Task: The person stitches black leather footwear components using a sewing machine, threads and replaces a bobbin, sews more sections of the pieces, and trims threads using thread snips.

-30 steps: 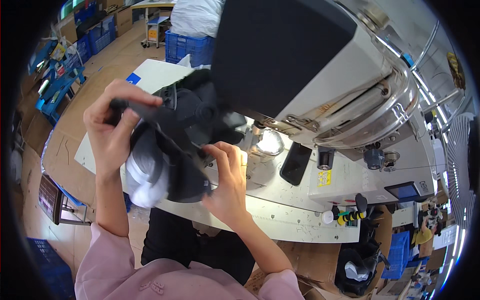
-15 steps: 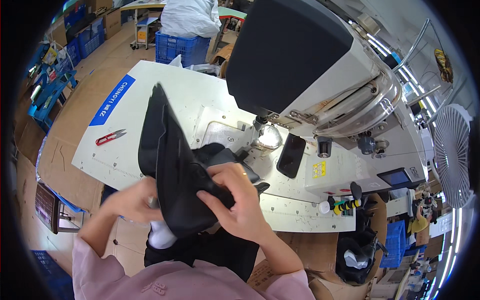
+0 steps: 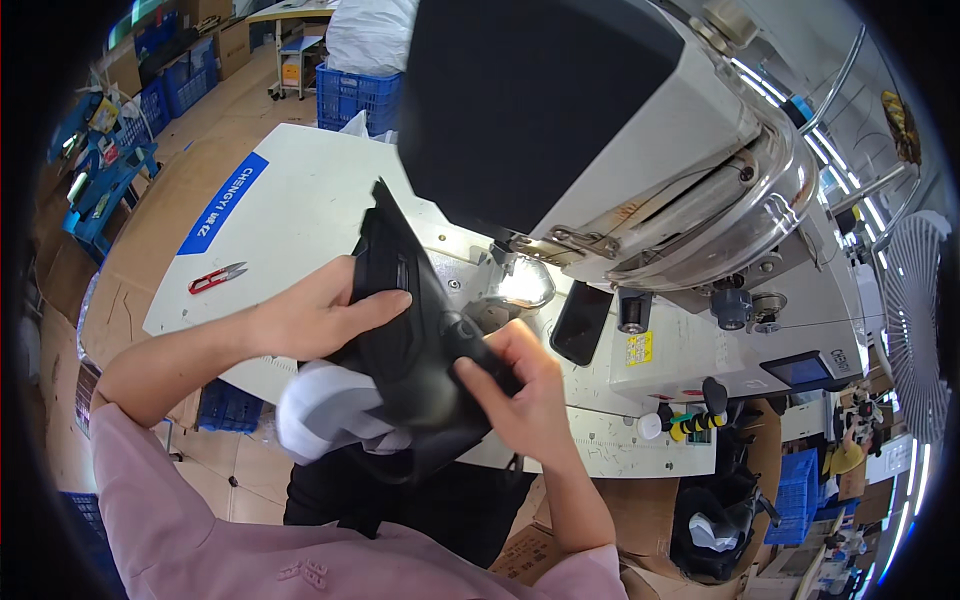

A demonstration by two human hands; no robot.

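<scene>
A black bag (image 3: 425, 350), smooth and floppy, is held tilted over the front edge of the white machine table (image 3: 300, 190). My left hand (image 3: 325, 308) grips its upper left edge, thumb laid across the black material. On the bag's right side, my right hand (image 3: 525, 390) pinches the material between thumb and fingers. White soft material (image 3: 325, 410), blurred by motion, bulges out beneath the bag on the left. A dark strap or loop hangs below it near my lap. The fingers behind the bag are hidden.
A large sewing machine (image 3: 540, 110) with a lit needle area stands beyond my hands. Red-handled thread snips (image 3: 217, 278) lie at the table's left, a black phone (image 3: 582, 322) right of the needle. A cardboard box (image 3: 640, 510) with black bags (image 3: 715, 530) sits at lower right.
My left hand has come up and right, from below the bag to its upper left edge. The bag has shifted right and turned, and more white material shows beneath it.
</scene>
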